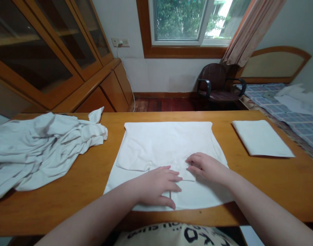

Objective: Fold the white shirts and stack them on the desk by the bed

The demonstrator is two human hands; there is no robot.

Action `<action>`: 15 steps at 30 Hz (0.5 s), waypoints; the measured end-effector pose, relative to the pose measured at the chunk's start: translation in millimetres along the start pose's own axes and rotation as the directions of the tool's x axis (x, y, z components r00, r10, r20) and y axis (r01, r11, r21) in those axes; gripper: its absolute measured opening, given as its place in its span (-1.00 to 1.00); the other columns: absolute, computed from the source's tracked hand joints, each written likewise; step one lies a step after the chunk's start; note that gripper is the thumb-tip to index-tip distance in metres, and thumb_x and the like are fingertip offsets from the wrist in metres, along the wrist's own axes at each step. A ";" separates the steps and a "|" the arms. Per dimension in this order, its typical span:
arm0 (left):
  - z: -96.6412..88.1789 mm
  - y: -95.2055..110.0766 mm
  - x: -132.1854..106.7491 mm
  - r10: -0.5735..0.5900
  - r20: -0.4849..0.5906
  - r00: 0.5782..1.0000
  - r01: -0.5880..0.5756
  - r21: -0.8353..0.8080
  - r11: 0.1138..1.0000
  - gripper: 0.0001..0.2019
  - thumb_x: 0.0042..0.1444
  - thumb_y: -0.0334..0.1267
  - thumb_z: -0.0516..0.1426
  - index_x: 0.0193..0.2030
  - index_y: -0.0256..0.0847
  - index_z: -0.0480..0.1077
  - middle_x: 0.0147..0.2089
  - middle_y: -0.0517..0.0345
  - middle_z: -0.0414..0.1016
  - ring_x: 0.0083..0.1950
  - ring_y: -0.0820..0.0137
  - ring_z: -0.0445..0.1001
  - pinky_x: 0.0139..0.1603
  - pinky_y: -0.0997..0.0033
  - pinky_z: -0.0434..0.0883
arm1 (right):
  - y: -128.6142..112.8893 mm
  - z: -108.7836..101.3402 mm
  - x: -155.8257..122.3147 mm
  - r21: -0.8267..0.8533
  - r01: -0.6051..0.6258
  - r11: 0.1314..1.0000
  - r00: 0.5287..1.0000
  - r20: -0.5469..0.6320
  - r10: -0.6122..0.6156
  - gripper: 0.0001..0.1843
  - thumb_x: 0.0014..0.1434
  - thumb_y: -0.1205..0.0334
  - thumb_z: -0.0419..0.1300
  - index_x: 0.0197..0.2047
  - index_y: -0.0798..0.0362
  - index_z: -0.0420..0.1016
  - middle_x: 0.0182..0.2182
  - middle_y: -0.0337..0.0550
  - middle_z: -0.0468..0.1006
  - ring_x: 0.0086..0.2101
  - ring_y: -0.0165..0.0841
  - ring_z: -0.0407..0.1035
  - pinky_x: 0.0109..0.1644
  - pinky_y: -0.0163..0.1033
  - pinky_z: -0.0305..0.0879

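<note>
We see the left hand [159, 184] with its fingers spread wide, lying on a flat, soft white cloth garment [169, 143]. The right hand [210, 169] rests near it with bent fingers and a small gap by the thumb; we cannot tell if it pinches the cloth. The garment is folded over on itself, with small wrinkles near the fingers, and sits in the middle of a smooth, shiny yellow-brown wooden table [274, 177]. On our left we see a big, crumpled white cloth heap [43, 147], full of bumps and creases. On our right lies a neat, flat folded white cloth [262, 138] with four sides. Past the table stands a dark brown chair with black arms [215, 82].
</note>
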State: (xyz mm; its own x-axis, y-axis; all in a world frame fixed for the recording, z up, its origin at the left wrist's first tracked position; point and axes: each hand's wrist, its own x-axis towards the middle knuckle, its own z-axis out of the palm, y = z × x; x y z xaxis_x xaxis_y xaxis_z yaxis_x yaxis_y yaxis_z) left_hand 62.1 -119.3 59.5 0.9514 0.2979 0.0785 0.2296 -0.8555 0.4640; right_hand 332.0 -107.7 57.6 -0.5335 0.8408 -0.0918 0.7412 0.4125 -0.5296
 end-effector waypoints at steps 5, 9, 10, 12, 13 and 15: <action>-22.1 -33.8 -28.5 -0.698 -0.184 0.692 0.720 0.102 0.687 -0.46 0.25 -0.01 -0.04 0.33 -0.12 0.15 0.41 -0.04 0.05 0.41 0.11 -0.01 0.33 -0.01 0.04 | 25.3 -4.7 6.3 -0.196 -0.314 0.929 0.939 -0.209 0.273 -0.44 0.24 -0.06 0.03 0.18 0.10 0.35 0.18 0.14 0.33 0.16 -0.04 0.22 0.19 0.03 0.16; 5.3 -62.8 -51.4 -0.889 -0.213 0.406 0.902 0.248 0.353 -0.29 0.19 0.05 0.00 0.41 -0.24 -0.03 0.46 -0.19 -0.24 0.44 -0.10 -0.31 0.33 -0.20 -0.16 | 46.4 17.4 15.0 -0.388 -0.448 0.806 0.894 -0.167 0.416 -0.22 0.24 -0.14 -0.03 0.36 0.20 0.05 0.34 0.23 0.00 0.30 0.01 -0.10 0.29 0.10 -0.06; 12.3 -68.0 -54.9 -0.884 -0.215 0.416 0.895 0.267 0.357 -0.29 0.20 0.06 -0.03 0.42 -0.22 -0.06 0.46 -0.17 -0.26 0.44 -0.08 -0.32 0.34 -0.19 -0.18 | 50.7 22.2 18.1 -0.416 -0.445 0.793 0.894 -0.162 0.417 -0.20 0.25 -0.15 -0.05 0.38 0.19 -0.01 0.35 0.21 -0.06 0.32 -0.01 -0.16 0.31 0.12 -0.12; 20.0 -77.2 -57.9 -0.869 -0.231 0.437 0.886 0.276 0.372 -0.29 0.22 0.10 -0.07 0.43 -0.17 -0.10 0.47 -0.14 -0.27 0.45 -0.04 -0.32 0.35 -0.16 -0.19 | 58.7 26.6 26.5 -0.447 -0.431 0.784 0.901 -0.176 0.396 -0.20 0.26 -0.17 -0.10 0.41 0.15 -0.08 0.37 0.16 -0.13 0.34 -0.06 -0.24 0.33 0.13 -0.23; 20.0 -82.1 -57.6 -0.869 -0.242 0.433 0.890 0.269 0.369 -0.29 0.22 0.11 -0.09 0.43 -0.16 -0.11 0.47 -0.13 -0.27 0.45 -0.03 -0.32 0.35 -0.16 -0.19 | 62.6 25.9 31.9 -0.451 -0.422 0.786 0.906 -0.180 0.383 -0.20 0.27 -0.18 -0.12 0.41 0.13 -0.10 0.38 0.14 -0.15 0.34 -0.08 -0.25 0.34 0.12 -0.26; 12.9 -94.0 -54.6 -0.874 -0.244 0.421 0.899 0.236 0.368 -0.28 0.21 0.13 -0.09 0.43 -0.15 -0.12 0.47 -0.11 -0.30 0.45 -0.02 -0.35 0.35 -0.16 -0.21 | 71.0 19.8 45.3 -0.444 -0.413 0.795 0.910 -0.176 0.375 -0.19 0.26 -0.21 -0.14 0.42 0.11 -0.11 0.38 0.12 -0.17 0.34 -0.11 -0.27 0.34 0.10 -0.28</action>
State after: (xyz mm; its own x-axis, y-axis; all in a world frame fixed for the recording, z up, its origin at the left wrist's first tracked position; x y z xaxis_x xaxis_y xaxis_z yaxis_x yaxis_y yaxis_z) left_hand -8.8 -60.5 0.2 0.1502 0.9761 -0.1574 0.9886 -0.1467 0.0333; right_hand 352.4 -47.3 -0.8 -0.1363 0.9816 -0.1341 0.9906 0.1363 -0.0091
